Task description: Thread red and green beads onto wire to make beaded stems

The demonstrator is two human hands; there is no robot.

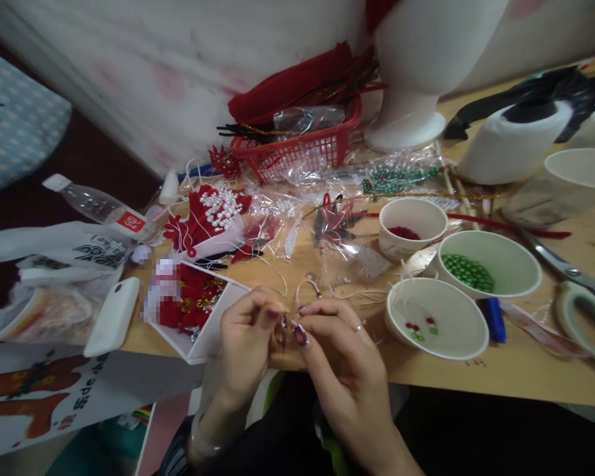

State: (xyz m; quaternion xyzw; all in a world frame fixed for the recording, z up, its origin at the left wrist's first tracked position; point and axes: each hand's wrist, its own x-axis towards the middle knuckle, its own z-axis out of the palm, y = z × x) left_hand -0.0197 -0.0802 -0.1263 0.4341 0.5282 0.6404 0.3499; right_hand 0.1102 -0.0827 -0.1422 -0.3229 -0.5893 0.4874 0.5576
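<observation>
Left hand (242,340): lower centre, fingertips pressed together; I can't tell on what.
Right hand (350,350): likewise.
Cord (299,289): thin, looped, centre.
Green beads (469,272): round, glossy, right.

Whatever's between left hand (242,340) and right hand (352,354) is too small to tell, and rightward of both, scissors (571,270) run out of view!

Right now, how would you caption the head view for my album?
Left hand and right hand close together, between an open box and a cup of beads.
</observation>
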